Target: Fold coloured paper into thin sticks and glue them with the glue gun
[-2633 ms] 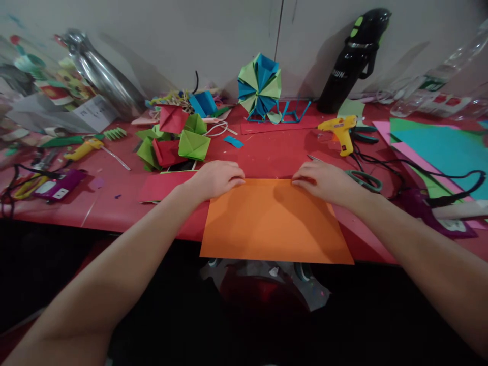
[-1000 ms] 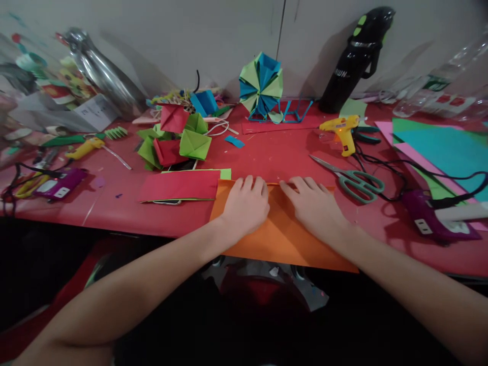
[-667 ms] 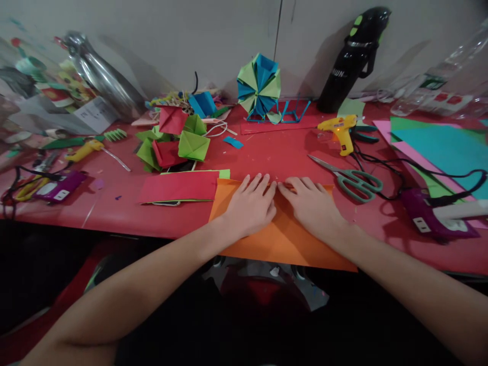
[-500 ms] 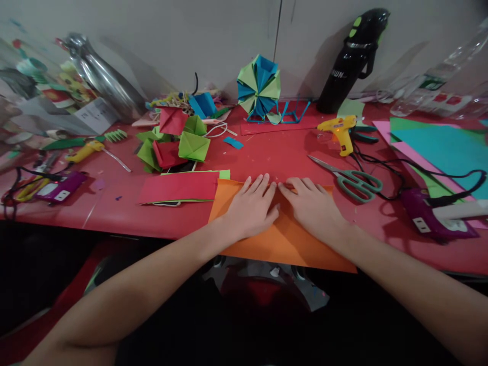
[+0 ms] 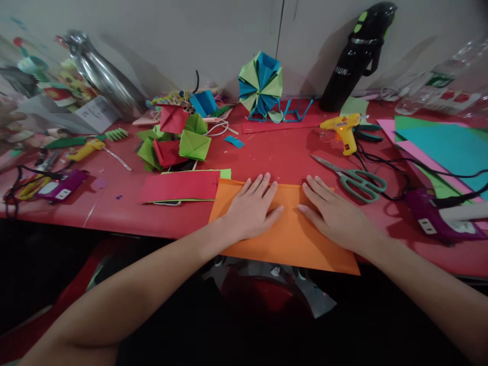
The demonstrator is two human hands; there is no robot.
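Scooted right hand [image 5: 335,211] away from left hand [image 5: 249,206], closer to the scissors [image 5: 342,174].
Got both loosely spread, palm-down, on orange paper [image 5: 287,236] lying pretty much flat just left of the scissors.

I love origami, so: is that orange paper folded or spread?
Mostly spread: the orange paper shows a broad face, though a narrow strip along its far edge looks folded.
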